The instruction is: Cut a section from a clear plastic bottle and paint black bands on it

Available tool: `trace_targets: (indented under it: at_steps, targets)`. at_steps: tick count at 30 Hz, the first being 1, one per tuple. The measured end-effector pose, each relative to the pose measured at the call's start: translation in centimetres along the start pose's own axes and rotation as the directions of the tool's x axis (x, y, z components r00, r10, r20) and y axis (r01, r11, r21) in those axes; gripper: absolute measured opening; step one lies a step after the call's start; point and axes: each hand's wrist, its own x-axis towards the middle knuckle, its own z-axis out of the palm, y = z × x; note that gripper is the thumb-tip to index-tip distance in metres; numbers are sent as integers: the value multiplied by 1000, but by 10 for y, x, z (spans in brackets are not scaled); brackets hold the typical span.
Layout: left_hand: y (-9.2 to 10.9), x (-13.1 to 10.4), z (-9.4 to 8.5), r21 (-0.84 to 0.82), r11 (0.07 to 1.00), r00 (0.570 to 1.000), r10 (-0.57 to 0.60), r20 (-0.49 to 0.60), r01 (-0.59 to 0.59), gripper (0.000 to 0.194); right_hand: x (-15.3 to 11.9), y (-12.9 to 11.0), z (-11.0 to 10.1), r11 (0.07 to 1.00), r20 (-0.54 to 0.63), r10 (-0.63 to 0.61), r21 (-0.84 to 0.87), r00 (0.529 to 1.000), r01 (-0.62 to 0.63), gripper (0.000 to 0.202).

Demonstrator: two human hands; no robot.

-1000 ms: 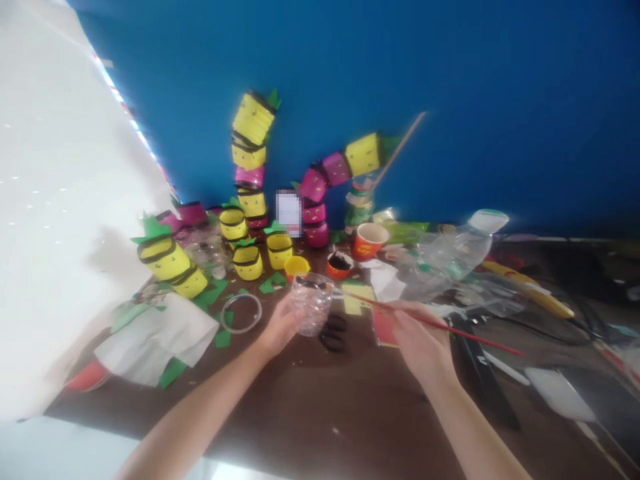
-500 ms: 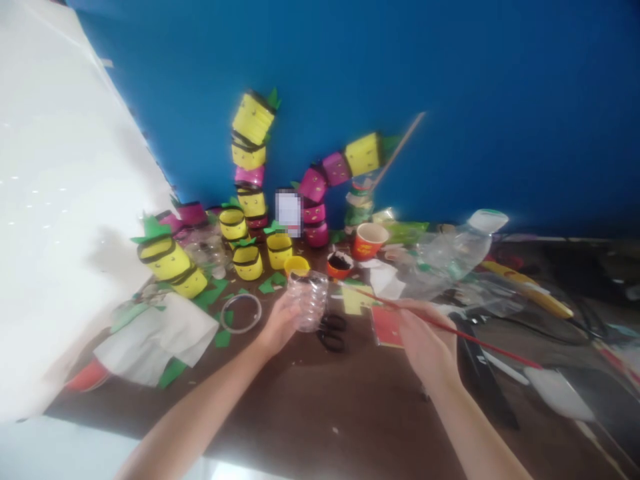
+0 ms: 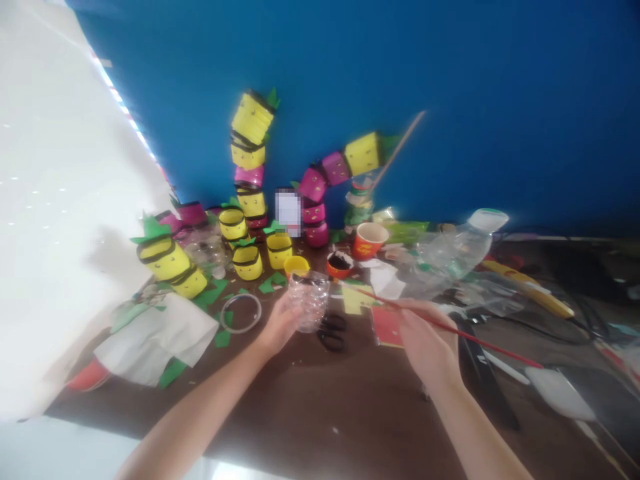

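Curling its fingers round a clear plastic cup [image 3: 314, 308], the left hand [image 3: 281, 327] holds it over the middle of the desk [image 3: 310, 407] — well in from the front edge. I see the right hand [image 3: 427, 343], fingers closed on a red brush [image 3: 480, 341], its tip near the cup's rim. Yellow cups [image 3: 247, 267] stand toward the back edge.

The left hand [image 3: 283, 323], right hand [image 3: 431, 343] and forearms [image 3: 200, 403] appear bare, though somewhat blurred.
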Motion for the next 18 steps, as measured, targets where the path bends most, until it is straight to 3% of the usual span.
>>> trace_targets:
  at_steps: [5,11,15,18]
  targets:
    - [0,-1,0,7,1000,999,-15,30,15,55,-1,0,2,1000,75,18,23,997,-20,13]
    - [1,-1,0,-20,1000,1000,-12,14,12,58,3,6,-4,996,25,-60,-67,998,61,9]
    - [1,-1,0,-21,999,999,-28,18,28,58,2,8,-4,999,95,-52,-4,994,53,8]
    - [1,-1,-1,-30,999,999,-40,26,41,58,0,9,-4,993,108,-78,-82,991,87,7]
